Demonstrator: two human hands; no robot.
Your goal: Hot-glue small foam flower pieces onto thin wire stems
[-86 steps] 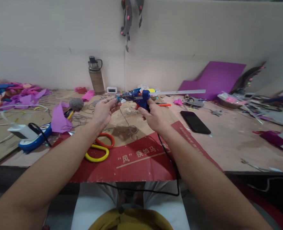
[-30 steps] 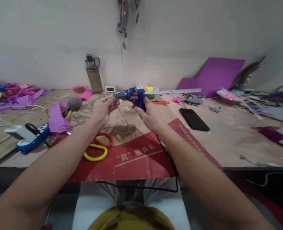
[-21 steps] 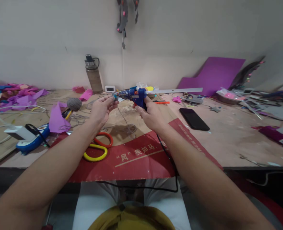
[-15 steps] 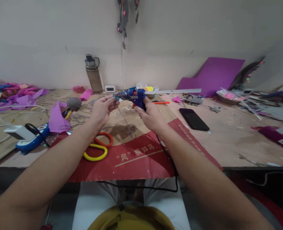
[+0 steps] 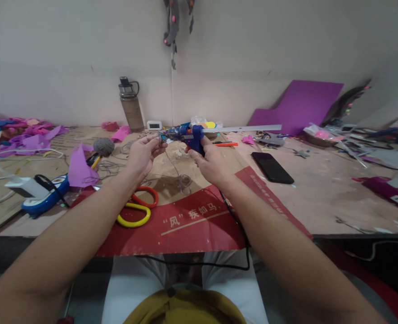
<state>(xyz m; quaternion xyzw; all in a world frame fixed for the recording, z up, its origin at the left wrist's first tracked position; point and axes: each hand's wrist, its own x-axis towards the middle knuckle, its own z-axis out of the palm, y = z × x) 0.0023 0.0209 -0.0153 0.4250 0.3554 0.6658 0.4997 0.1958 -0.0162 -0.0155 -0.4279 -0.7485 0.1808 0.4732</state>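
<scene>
My right hand [image 5: 210,159] is wrapped around the grip of a blue glue gun [image 5: 194,140], which points left. A long clear glue stick [image 5: 249,128] sticks out of its back end. The nozzle end reaches the fingertips of my left hand [image 5: 144,153], which are pinched together. Grey yarn [image 5: 173,166] hangs from those fingers to a loose tangle on the table; whatever else is in the pinch is too small to make out. Red and yellow scissors [image 5: 134,217] lie beneath my left forearm, their blades mostly hidden.
A water bottle [image 5: 131,105] stands at the back, near a grey yarn ball [image 5: 103,146]. On the left are a blue power strip [image 5: 46,198] and purple scraps [image 5: 80,166]. A black phone [image 5: 272,168] lies to the right. Red-printed cardboard [image 5: 192,229] covers the front edge.
Almost nothing differs. Both hands and the glue gun keep their places, and the view has shifted very slightly.
</scene>
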